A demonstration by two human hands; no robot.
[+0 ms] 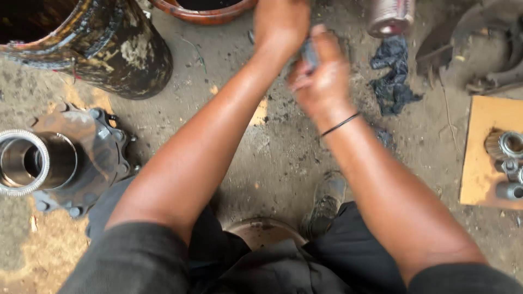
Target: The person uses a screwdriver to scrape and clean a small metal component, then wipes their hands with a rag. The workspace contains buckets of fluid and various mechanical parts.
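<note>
Both my arms reach forward over a dirty concrete floor. My left hand (280, 22) is at the top of the view, fingers curled, touching a small grey metal part (309, 53). My right hand (321, 79), with a black band on its wrist, is blurred and closed around that same part. What exactly the part is cannot be told. A dark greasy rag (393, 76) lies on the floor just right of my hands.
A wheel hub (60, 160) with studs and a shiny bore sits at the left. A grimy drum (98, 43) stands at top left, an orange basin rim (204, 13) beside it. A board (485, 152) at the right carries bearings (506, 144). A metal cylinder (389, 16) stands at the top.
</note>
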